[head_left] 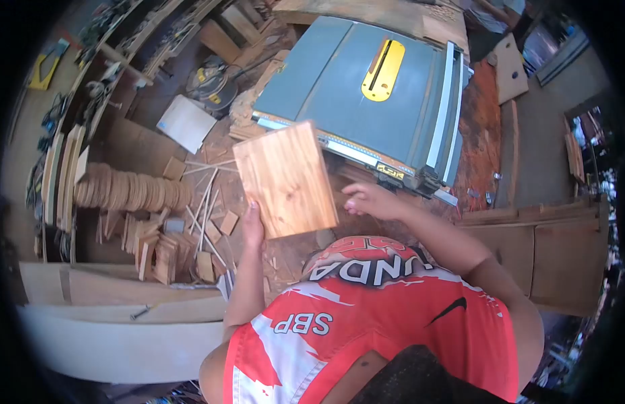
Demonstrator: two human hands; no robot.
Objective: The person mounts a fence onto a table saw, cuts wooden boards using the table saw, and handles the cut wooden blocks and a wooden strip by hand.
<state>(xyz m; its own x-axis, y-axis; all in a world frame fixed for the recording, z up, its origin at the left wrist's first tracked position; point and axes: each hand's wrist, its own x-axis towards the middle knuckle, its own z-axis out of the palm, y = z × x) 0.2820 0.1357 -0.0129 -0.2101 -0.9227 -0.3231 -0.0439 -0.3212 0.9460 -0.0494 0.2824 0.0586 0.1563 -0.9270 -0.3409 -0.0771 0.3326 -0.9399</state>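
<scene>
My left hand [254, 225] grips the lower left edge of a flat rectangular wooden board [285, 178], its thumb on the near face. The board is held up with its broad grained face toward me; its upper part overlaps the front edge of a table saw [339, 74]. To the right of the board is my right hand [369, 202], apart from it, with loosely bent fingers and nothing visible in them. A yellow throat plate [376, 93] with a dark slot is set in the saw's grey-blue top.
A metal fence [439, 128] runs along the saw's right side. On the left stand a long row of thin wooden pieces [127, 188] and stacked wood blocks [167, 256]. Thin sticks [203, 209] and scraps litter the floor. Part of another person [494, 17] shows at the upper right.
</scene>
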